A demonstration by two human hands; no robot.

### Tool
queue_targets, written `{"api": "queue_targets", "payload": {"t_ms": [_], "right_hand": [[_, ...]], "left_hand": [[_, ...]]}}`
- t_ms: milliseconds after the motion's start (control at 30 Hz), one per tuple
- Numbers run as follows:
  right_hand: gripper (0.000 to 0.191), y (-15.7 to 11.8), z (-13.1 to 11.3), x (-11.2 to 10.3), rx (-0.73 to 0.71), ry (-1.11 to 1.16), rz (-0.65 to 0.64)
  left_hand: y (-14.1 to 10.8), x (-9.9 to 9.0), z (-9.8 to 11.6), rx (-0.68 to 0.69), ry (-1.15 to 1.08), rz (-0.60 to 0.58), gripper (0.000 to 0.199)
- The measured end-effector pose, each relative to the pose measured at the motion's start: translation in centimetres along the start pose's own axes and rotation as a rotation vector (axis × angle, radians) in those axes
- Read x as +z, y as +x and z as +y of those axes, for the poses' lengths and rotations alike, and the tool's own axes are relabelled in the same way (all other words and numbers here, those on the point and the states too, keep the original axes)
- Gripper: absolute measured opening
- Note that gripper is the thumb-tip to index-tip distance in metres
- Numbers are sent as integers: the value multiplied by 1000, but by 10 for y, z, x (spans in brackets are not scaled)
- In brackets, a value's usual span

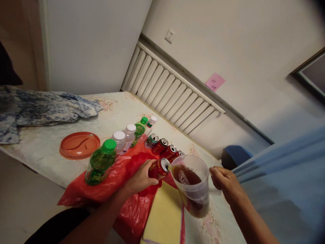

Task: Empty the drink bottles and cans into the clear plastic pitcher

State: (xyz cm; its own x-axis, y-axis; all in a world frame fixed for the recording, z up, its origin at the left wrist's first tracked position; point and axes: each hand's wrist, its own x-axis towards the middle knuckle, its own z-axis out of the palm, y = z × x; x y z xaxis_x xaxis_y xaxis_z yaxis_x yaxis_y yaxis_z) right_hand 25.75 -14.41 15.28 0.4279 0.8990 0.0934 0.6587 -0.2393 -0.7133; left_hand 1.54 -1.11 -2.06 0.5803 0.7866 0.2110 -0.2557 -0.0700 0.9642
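Can [159, 168] lies tipped sideways, mouth toward pitcher [194, 189].

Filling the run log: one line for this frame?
left hand: tips red can, pouring | right hand: holds pitcher handle | pitcher: brown liquid, part full | table: bottles, cans in row

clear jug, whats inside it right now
The clear jug holds brown liquid with foam on top, poured from the red can tilted in the left hand. The right hand covers the handle.
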Motion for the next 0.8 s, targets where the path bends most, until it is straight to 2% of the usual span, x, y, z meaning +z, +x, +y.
{"api": "queue_targets", "payload": {"t_ms": [333,800], "right_hand": [[47,0,0,0,4,5,1],[48,0,0,-1,-2,-33,-14]], "left_hand": [[-1,0,6,5,23,-6,68],[1,0,0,-2,35,-6,70]]}}
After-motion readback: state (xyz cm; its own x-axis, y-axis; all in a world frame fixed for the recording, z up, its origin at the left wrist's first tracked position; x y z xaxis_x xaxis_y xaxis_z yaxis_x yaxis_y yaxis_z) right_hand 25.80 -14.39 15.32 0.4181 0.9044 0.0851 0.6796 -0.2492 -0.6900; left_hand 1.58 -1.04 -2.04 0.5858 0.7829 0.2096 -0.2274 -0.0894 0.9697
